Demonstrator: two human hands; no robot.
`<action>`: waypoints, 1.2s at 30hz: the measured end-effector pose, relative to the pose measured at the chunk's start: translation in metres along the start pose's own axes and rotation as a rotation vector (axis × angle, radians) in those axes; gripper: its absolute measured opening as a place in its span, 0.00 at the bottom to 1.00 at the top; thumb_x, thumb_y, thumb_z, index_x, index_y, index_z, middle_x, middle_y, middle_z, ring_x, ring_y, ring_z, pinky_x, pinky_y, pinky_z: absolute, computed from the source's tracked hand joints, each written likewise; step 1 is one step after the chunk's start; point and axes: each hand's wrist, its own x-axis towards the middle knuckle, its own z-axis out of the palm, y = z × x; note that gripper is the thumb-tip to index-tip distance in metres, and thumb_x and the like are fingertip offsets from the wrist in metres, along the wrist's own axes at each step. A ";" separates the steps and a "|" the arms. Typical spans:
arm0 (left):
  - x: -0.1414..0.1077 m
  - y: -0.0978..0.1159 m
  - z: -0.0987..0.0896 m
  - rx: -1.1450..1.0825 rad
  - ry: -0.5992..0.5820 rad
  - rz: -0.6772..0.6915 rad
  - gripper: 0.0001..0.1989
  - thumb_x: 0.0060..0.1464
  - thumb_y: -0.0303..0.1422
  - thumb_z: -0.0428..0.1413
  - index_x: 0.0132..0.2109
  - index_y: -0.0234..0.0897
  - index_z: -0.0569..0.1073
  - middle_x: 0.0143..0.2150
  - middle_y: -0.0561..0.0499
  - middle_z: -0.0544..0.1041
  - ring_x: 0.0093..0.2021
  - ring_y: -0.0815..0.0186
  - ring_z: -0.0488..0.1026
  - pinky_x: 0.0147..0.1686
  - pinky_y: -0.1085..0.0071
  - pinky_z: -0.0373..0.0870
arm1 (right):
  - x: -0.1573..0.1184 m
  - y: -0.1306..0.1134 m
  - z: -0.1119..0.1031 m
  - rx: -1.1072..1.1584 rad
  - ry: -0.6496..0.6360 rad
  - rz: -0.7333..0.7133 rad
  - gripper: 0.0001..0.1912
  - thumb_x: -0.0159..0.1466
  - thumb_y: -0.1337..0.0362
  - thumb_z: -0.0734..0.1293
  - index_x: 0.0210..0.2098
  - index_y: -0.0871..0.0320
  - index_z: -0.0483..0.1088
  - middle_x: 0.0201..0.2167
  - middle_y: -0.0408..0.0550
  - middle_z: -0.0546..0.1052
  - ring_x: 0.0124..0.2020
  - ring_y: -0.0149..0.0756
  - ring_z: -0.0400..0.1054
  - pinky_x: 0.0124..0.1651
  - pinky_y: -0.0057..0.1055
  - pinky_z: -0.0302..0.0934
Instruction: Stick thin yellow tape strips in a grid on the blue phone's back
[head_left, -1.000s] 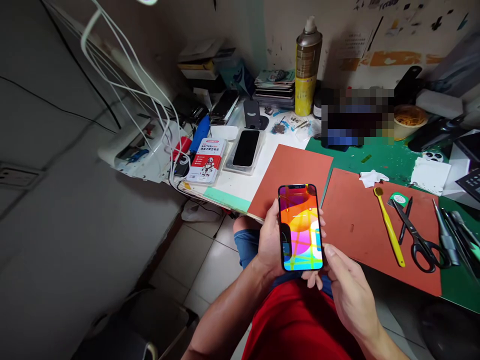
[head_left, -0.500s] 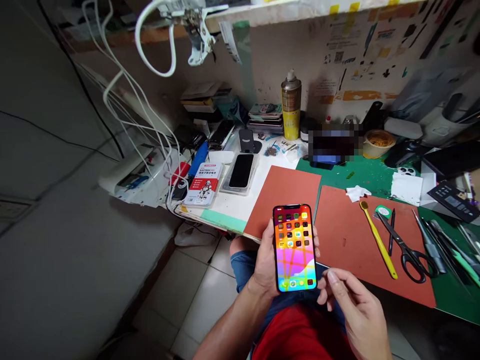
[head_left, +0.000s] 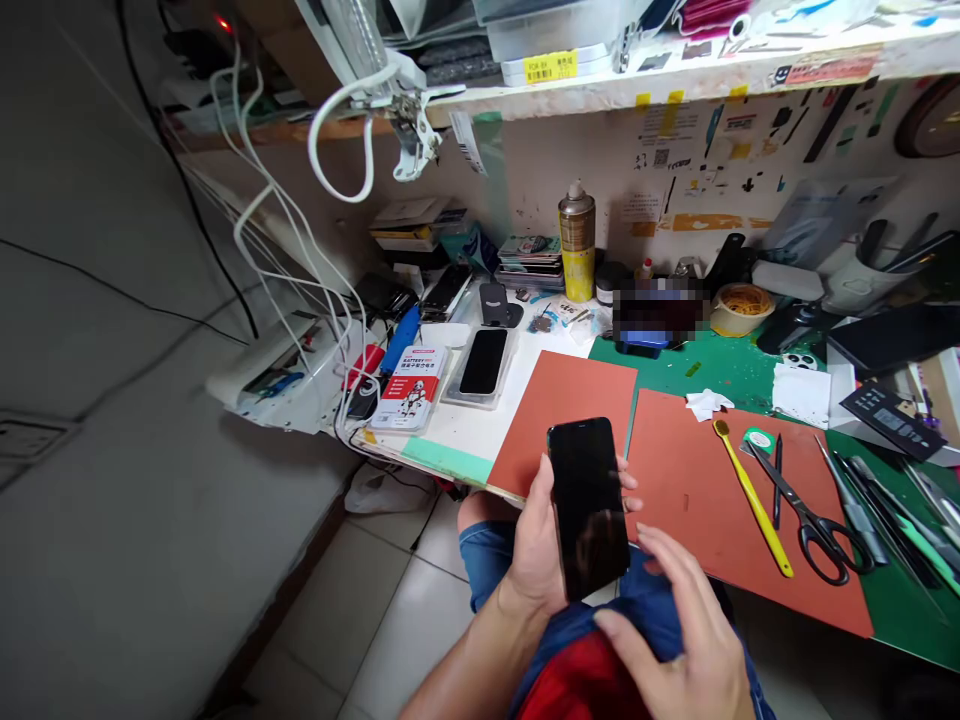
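A black smartphone (head_left: 589, 505) with a dark, reflecting screen is held upright over my lap, near the table's front edge. My left hand (head_left: 541, 530) is wrapped round it, thumb along the left side and fingertips showing past the right side. Just right of the phone's lower end, my right hand (head_left: 679, 620) has its thumb and fingers spread, with nothing between them. Beyond the phone lie two reddish-brown mats (head_left: 574, 390) on the table.
On the right mat lie a yellow brush (head_left: 752, 497), black scissors (head_left: 814, 520) and a green round item. A second phone (head_left: 484, 362) sits on a clear case at the left, beside a battery box (head_left: 410, 388). A spray can (head_left: 577, 245) stands behind.
The phone's screen has gone from a lit, colourful home screen to dark. My right hand has opened from closed-together fingers. The view has tilted up, showing more of the shelf.
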 end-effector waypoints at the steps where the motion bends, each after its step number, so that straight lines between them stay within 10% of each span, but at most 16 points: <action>1: 0.001 -0.002 0.002 0.033 0.070 0.056 0.36 0.63 0.60 0.58 0.58 0.29 0.79 0.48 0.39 0.81 0.45 0.56 0.81 0.45 0.64 0.78 | 0.003 -0.002 0.003 -0.059 0.017 -0.106 0.33 0.66 0.50 0.77 0.64 0.60 0.73 0.57 0.64 0.81 0.54 0.60 0.80 0.52 0.50 0.80; 5: 0.006 -0.003 0.011 0.215 0.329 0.316 0.31 0.60 0.49 0.68 0.66 0.48 0.74 0.53 0.47 0.81 0.46 0.63 0.81 0.48 0.68 0.76 | 0.015 -0.006 0.009 0.038 -0.021 -0.221 0.26 0.72 0.67 0.70 0.69 0.57 0.71 0.58 0.58 0.83 0.56 0.53 0.81 0.57 0.46 0.78; 10: 0.004 0.020 0.011 0.305 0.270 0.351 0.18 0.64 0.43 0.66 0.54 0.35 0.82 0.51 0.41 0.84 0.53 0.57 0.81 0.50 0.67 0.77 | 0.039 -0.005 -0.007 0.755 -0.234 0.523 0.19 0.75 0.53 0.67 0.60 0.55 0.79 0.49 0.55 0.86 0.39 0.45 0.82 0.44 0.40 0.80; 14: 0.004 0.036 0.003 0.373 0.248 0.287 0.20 0.60 0.37 0.69 0.57 0.35 0.82 0.44 0.42 0.87 0.44 0.57 0.84 0.40 0.68 0.80 | 0.058 -0.012 -0.011 1.100 -0.307 0.753 0.20 0.72 0.50 0.71 0.55 0.57 0.83 0.46 0.56 0.85 0.35 0.41 0.76 0.42 0.40 0.76; 18: 0.012 0.043 -0.005 0.376 0.266 0.252 0.25 0.57 0.39 0.71 0.59 0.34 0.80 0.42 0.42 0.87 0.36 0.59 0.84 0.30 0.71 0.77 | 0.070 -0.020 -0.007 1.194 -0.301 0.820 0.19 0.72 0.51 0.71 0.52 0.58 0.84 0.46 0.57 0.84 0.37 0.39 0.75 0.43 0.36 0.74; 36: 0.024 0.054 0.004 0.372 0.260 0.270 0.22 0.55 0.39 0.71 0.54 0.33 0.83 0.45 0.42 0.86 0.40 0.60 0.84 0.40 0.69 0.79 | 0.084 -0.034 -0.010 1.192 -0.258 0.806 0.16 0.72 0.51 0.71 0.48 0.55 0.84 0.47 0.54 0.83 0.39 0.37 0.76 0.44 0.32 0.76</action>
